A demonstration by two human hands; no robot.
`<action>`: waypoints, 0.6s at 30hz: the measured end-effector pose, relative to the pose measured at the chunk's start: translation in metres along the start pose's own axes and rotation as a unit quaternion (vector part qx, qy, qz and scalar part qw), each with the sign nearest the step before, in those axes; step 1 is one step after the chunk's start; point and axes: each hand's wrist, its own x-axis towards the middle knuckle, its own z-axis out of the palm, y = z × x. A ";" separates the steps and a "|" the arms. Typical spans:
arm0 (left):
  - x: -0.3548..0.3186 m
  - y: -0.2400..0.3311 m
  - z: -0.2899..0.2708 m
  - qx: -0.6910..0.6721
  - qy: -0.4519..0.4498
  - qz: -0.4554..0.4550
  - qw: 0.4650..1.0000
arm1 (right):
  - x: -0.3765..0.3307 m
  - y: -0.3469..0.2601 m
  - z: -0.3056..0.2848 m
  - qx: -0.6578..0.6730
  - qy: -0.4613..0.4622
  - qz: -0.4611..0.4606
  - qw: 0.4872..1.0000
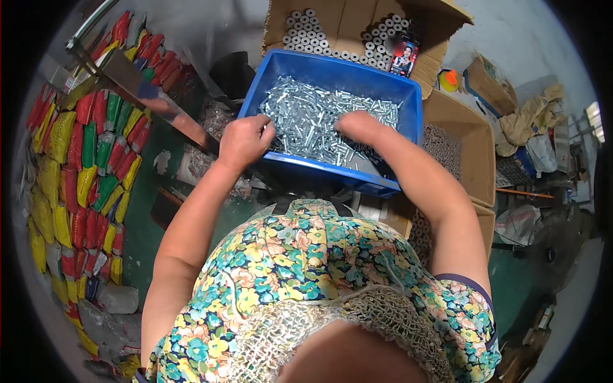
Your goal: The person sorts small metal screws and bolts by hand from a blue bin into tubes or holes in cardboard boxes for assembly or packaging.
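Observation:
A blue plastic bin [258, 86] in front of me holds a heap of small silver metal pins or bolts [313, 118]. My left hand [246, 140] is at the bin's near left corner, its fingers curled in and the thumb lying close to them. Whatever it grips, if anything, is hidden. Over the right part of the heap, my right hand [359, 127] bends down with its fingers curled among the metal pieces. Its fingertips are out of sight, so what they grip cannot be made out. A bare patch of bin floor [365, 165] shows near the front right.
Behind the bin, an open cardboard box [345, 25] holds many pale round rollers [306, 32] with dark centre holes and a dark picture card [404, 59]. More cardboard boxes [482, 150] stand at right. Colourful packed bags [83, 172] are stacked at left, near a metal bar [172, 115].

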 end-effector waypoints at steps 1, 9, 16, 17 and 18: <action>-0.001 -0.001 -0.002 0.005 -0.015 -0.018 1.000 | 0.002 -0.004 0.000 -0.018 0.011 -0.021 1.000; -0.005 -0.023 0.017 -0.023 -0.033 0.056 0.998 | -0.014 0.010 0.002 0.047 0.035 0.080 0.995; -0.024 -0.021 0.011 -0.113 -0.009 0.027 0.993 | -0.003 -0.012 -0.045 0.650 0.077 0.270 0.706; -0.025 -0.022 0.013 -0.121 -0.013 0.029 0.992 | 0.004 -0.018 -0.051 0.736 0.100 0.282 0.607; -0.025 -0.022 0.013 -0.131 -0.018 0.033 0.991 | 0.014 -0.023 -0.059 0.731 0.089 0.287 0.613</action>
